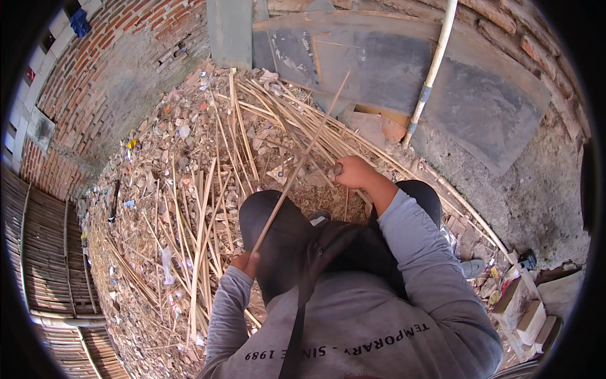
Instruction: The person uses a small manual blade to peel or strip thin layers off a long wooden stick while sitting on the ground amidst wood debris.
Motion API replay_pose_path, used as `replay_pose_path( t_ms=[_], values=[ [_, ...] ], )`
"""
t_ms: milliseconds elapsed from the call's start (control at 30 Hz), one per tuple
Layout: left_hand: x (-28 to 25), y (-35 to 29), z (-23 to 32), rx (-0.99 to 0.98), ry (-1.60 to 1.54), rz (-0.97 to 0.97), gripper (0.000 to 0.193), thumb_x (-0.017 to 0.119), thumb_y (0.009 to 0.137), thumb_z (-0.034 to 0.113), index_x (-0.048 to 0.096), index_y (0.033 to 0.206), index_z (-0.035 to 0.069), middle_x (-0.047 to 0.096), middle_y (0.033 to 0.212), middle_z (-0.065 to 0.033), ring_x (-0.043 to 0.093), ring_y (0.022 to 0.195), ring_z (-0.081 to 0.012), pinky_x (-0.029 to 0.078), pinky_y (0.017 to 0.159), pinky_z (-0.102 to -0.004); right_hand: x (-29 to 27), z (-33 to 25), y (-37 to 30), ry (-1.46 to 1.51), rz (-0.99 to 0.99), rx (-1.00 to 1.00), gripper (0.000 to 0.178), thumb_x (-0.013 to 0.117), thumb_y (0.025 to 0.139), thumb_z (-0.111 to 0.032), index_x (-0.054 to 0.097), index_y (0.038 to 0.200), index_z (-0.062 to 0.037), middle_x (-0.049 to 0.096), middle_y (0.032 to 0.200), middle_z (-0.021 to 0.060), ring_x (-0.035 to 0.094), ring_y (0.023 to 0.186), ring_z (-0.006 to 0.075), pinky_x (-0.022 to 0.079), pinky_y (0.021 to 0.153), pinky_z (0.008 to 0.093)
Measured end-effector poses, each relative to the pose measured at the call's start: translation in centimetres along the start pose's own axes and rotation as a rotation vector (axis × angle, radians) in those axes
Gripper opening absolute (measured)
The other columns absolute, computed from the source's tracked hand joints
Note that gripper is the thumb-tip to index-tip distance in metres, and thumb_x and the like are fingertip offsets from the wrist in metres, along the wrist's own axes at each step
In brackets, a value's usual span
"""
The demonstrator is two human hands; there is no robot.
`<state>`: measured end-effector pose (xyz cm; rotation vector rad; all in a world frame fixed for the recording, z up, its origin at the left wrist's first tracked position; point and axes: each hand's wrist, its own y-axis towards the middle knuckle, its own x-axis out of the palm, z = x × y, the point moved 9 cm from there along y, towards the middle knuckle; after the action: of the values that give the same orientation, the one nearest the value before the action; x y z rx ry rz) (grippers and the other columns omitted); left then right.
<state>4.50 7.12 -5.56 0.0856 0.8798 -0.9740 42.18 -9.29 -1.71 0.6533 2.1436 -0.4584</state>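
Bamboo strip (302, 158) gripped low in left hand (246, 261), right hand (351, 170) closed on a tool handle; best kept steady, shaving away from knees.

Left hand (246, 261), frame centre-left: gripping lower end of thin bamboo strip (300, 161). Right hand (353, 172), centre: closed around knife handle (337, 168) against strip. Split bamboo pile (208, 189), upper left.

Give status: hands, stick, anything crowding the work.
Left hand gripping the thin bamboo stick at its near end. Right hand closed on a knife handle against the stick. Loose bamboo strips piled just ahead.
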Motion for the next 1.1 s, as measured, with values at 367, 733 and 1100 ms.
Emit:
replay_pose_path(
  t_ms=[367, 733, 1100],
  values=[
    [0.0, 0.4, -1.3, 0.007, 0.184, 0.041, 0.053, 0.046, 0.096, 0.050, 0.061, 0.083, 0.001, 0.059, 0.065, -0.0117, 0.059, 0.062, -0.0246, 0.044, 0.060, -0.0379, 2.3, -4.1, -2.2, -0.179, -0.164, -0.145, 0.030, 0.069, 0.071, -0.029, 0.068, 0.095, -0.0105, 0.066, 0.090, 0.0187, 0.064, 0.090, 0.0367, 0.051, 0.077, 0.0457],
    [-0.5, -0.2, 1.3, 0.063, 0.115, 0.060, 0.053, 0.044, 0.096, 0.048, 0.062, 0.093, -0.001, 0.061, 0.071, -0.0187, 0.061, 0.068, -0.0314, 0.045, 0.065, -0.0413, 0.7, -1.1, -0.2, 0.005, 0.061, -0.114, 0.031, 0.071, 0.072, -0.029, 0.066, 0.090, -0.0043, 0.066, 0.088, 0.0189, 0.063, 0.088, 0.0369, 0.050, 0.076, 0.0443],
    [-0.5, -0.4, 2.0, 0.031, 0.080, 0.044, 0.055, 0.045, 0.095, 0.051, 0.063, 0.095, -0.001, 0.062, 0.073, -0.0207, 0.062, 0.071, -0.0351, 0.045, 0.066, -0.0433, 1.4, -1.6, -0.3, -0.051, -0.057, -0.086, 0.033, 0.073, 0.071, -0.030, 0.066, 0.091, -0.0045, 0.065, 0.085, 0.0176, 0.062, 0.085, 0.0380, 0.049, 0.073, 0.0455]
  ],
)
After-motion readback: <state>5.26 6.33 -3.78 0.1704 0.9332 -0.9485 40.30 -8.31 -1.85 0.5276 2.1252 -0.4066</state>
